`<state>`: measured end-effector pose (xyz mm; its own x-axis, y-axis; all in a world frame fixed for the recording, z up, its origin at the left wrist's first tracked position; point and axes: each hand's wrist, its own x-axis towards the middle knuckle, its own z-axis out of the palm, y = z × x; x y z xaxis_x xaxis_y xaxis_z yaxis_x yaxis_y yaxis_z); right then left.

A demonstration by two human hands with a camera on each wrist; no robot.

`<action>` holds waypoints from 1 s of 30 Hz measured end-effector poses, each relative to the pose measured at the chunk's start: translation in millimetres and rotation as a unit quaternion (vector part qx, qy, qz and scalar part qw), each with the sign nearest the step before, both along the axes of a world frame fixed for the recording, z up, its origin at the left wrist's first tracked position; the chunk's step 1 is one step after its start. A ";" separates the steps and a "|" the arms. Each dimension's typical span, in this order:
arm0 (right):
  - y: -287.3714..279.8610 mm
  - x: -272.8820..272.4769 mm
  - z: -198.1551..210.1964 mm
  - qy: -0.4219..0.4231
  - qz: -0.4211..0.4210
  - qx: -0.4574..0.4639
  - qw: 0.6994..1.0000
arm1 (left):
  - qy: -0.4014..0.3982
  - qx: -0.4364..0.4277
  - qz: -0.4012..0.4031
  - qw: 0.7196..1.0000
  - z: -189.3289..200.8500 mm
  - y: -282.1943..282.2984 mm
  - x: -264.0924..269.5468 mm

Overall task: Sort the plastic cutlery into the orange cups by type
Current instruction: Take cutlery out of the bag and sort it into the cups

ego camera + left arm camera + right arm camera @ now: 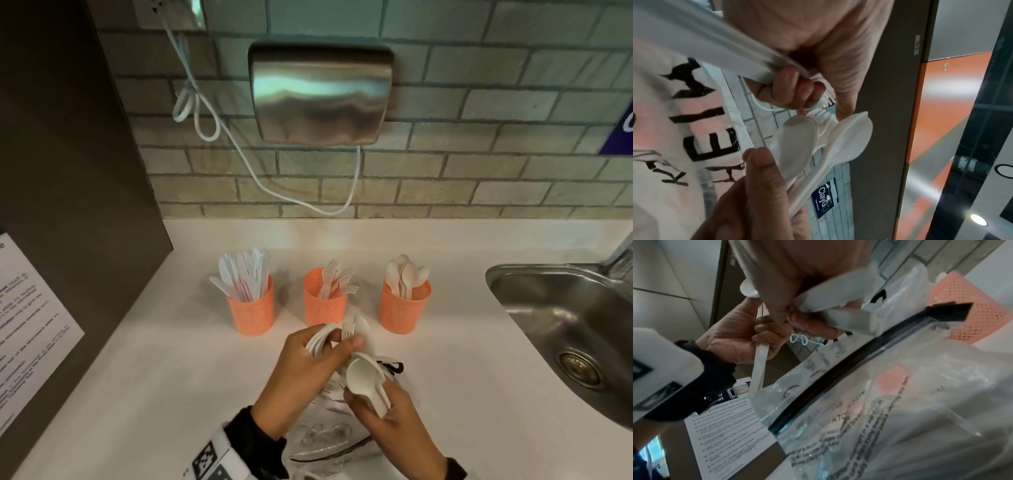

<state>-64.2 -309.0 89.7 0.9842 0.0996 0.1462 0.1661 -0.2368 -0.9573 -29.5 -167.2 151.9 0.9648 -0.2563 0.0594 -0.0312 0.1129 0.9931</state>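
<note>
Three orange mesh cups stand in a row on the white counter: the left cup holds knives, the middle cup forks, the right cup spoons. In front of them my left hand grips a mixed bundle of white cutlery, with fork tines showing past its fingers. My right hand grips a few white spoons by their handles, bowls towards the left hand. A clear plastic bag lies under both hands.
A steel sink is set into the counter at the right. A steel dispenser and a looped white cable hang on the tiled wall. A dark panel with a printed notice borders the left side.
</note>
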 end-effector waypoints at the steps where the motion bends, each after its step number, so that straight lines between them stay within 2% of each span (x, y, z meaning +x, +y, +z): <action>1: -0.2 -0.3 -1.4 -0.016 -0.012 -0.026 0.999 | -0.002 0.002 0.000 1.000 -1.4 -1.2 0.4; 5: -6.0 -1.7 -7.7 -0.054 -0.044 -0.118 0.991 | -0.038 0.054 -0.019 0.998 -6.7 1.2 1.8; 9: -9.9 -5.0 -9.0 -0.095 -0.061 -0.176 0.978 | -0.071 0.044 0.008 0.996 -4.9 4.5 1.3; 13: -10.3 -8.2 -6.7 -0.091 -0.056 -0.185 0.977 | -0.075 -0.003 0.065 0.995 1.3 6.3 2.9; 16: -7.2 -9.8 -6.0 -0.074 -0.051 -0.190 0.978 | -0.077 0.003 0.044 0.996 -4.3 5.3 3.8; 20: -4.4 -11.1 -8.6 -0.056 -0.034 -0.202 0.977 | -0.036 0.010 0.032 0.999 -8.5 6.3 3.3; 26: 1.8 -12.9 2.8 -0.008 0.026 -0.119 0.993 | -0.072 0.024 0.046 0.996 3.5 -0.8 5.0; 30: 0.7 -14.3 15.4 0.085 0.101 -0.010 0.991 | -0.019 0.001 -0.027 0.999 16.4 1.9 13.0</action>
